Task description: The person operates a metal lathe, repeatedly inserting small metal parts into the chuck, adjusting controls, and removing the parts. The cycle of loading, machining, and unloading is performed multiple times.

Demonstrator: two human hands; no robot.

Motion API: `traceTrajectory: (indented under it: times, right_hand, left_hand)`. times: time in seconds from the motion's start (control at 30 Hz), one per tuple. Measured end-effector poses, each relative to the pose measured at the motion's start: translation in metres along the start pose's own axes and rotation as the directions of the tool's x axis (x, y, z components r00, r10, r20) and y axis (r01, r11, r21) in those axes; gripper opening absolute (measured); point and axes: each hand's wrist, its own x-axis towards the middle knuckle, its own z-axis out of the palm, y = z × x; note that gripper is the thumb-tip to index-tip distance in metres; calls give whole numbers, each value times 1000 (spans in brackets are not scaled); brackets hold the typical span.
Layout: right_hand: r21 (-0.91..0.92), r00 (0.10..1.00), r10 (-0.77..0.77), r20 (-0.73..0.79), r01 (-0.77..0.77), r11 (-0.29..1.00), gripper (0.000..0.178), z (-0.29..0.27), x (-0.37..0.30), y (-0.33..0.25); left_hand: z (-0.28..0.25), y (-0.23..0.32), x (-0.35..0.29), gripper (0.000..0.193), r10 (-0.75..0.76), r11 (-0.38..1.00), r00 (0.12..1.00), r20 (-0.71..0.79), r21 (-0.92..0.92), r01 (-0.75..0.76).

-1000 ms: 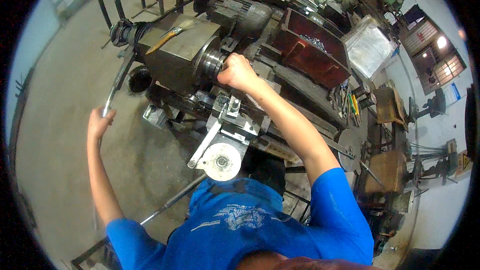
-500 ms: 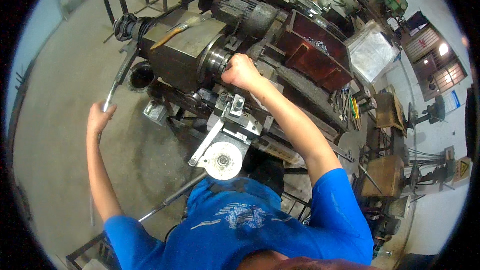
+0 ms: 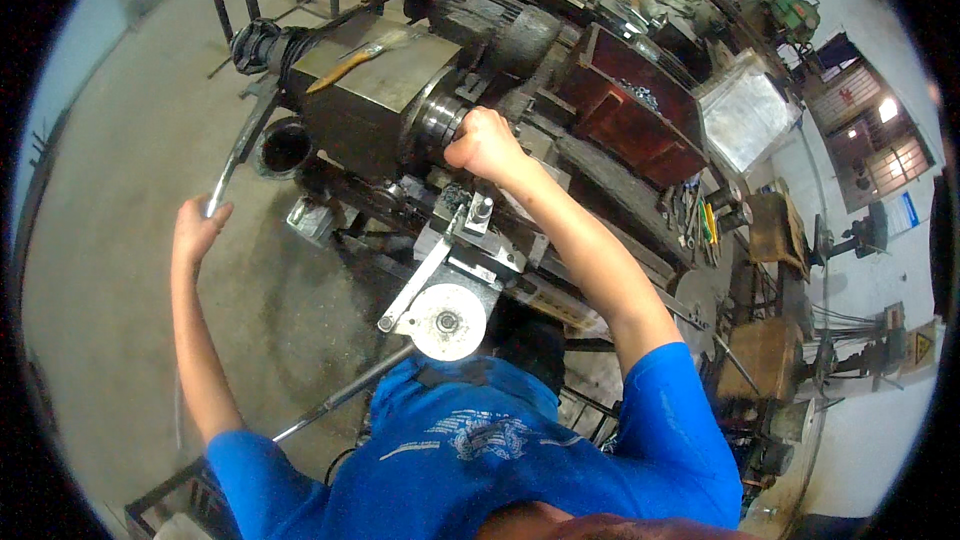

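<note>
My left hand [image 3: 200,230] is wrapped round the lower end of a long metal lever [image 3: 232,165], which slants up to the left end of a small lathe. At the headstock [image 3: 350,105], my right hand [image 3: 487,147] is closed against the front of the shiny round spindle chuck [image 3: 440,122]. Its fingertips, and whatever lies between them, are hidden. Below that hand sits the tool slide [image 3: 478,240], with a flat steel handle [image 3: 420,280] and a pale round handwheel [image 3: 447,322] close to my body.
A wooden-handled brush [image 3: 345,70] lies on top of the headstock. Behind the lathe stand a motor [image 3: 500,25] and a dark red bin [image 3: 635,110] holding small metal parts. Several hand tools [image 3: 705,225] lie at the right. A metal rod [image 3: 345,395] slants beside my waist.
The view has shifted very slightly. My left hand stays on the lever and my right hand stays at the chuck, with no clear movement of either.
</note>
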Motion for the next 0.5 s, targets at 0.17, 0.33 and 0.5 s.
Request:
traceTrajectory:
  times: [0.17, 0.33, 0.5]
  right_hand:
    - [16, 993, 92, 68, -94, 995, 27, -8, 8, -5]
    - [-56, 999, -25, -28, 23, 998, 26, -1, 12, -5]
    - [-24, 1000, -6, -25, 5, 1000, 24, -9, 8, -6]
  left_hand:
    - [-3, 13, -19, 32, 144, 928, 980, -138, 364, -85]
    - [-14, -1, -59, 47, 48, 914, 998, -45, 405, -26]
    - [-12, -44, -35, 35, 186, 803, 972, -144, 592, -66]
